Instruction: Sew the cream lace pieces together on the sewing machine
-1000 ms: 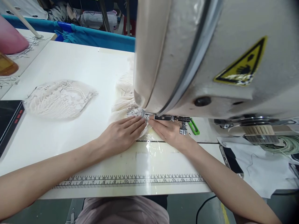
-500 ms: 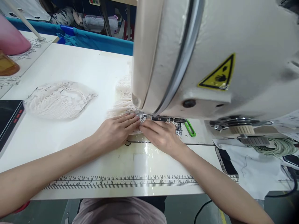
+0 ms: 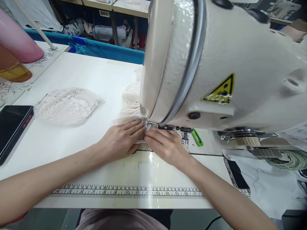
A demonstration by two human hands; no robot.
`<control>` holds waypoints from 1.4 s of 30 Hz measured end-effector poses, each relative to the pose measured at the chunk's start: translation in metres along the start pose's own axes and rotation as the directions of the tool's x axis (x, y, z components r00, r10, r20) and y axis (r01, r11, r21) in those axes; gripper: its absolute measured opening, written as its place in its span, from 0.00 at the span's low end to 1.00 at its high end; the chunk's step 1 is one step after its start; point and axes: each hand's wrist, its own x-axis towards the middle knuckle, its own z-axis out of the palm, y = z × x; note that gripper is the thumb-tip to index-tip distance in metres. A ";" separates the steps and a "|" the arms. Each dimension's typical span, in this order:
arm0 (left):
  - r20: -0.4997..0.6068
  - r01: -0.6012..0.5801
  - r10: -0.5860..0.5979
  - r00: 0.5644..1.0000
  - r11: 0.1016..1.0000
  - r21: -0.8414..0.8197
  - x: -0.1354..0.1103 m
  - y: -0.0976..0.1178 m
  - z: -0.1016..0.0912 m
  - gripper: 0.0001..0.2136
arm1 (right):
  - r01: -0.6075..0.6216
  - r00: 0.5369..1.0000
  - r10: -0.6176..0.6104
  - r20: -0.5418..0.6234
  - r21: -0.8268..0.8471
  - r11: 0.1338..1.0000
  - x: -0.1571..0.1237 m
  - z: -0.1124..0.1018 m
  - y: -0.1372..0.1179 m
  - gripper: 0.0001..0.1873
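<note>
Centrally, lace fabric [image 3: 129, 112] lay bunched beside and below the sewing machine head [image 3: 216, 60]. Left hand [image 3: 122, 137] rested flat on it, fingers extended; right hand [image 3: 166, 147] met its edge, grip unclear. White bench [image 3: 103, 75] gave room leftward to a second lace piece [image 3: 68, 108].

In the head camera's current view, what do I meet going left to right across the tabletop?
Black device, loose lace piece, left hand, right hand, green tool, phone, coiled cord.
</note>
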 end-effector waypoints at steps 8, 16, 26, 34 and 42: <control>0.001 0.009 -0.009 1.000 1.000 0.030 -0.002 0.003 0.002 0.18 | -0.046 0.999 0.045 0.010 0.014 0.999 -0.004 0.000 0.003 0.09; 0.000 -0.041 0.041 0.999 0.996 0.083 0.003 0.006 0.002 0.17 | -0.033 0.998 0.035 -0.047 0.035 0.999 -0.010 0.000 0.010 0.08; 0.045 -0.029 0.025 0.999 0.995 0.095 0.004 0.007 0.002 0.17 | -0.094 0.993 0.101 -0.055 0.108 0.990 -0.008 -0.003 0.015 0.08; 0.061 -0.041 0.035 0.998 0.994 0.104 0.004 0.007 0.002 0.19 | -0.134 0.991 0.135 -0.022 0.061 0.989 -0.009 -0.008 0.019 0.08; -0.002 -0.186 0.187 0.982 0.977 0.105 -0.001 0.005 0.006 0.16 | -0.119 0.992 0.120 -0.042 0.027 0.993 -0.007 -0.011 0.019 0.06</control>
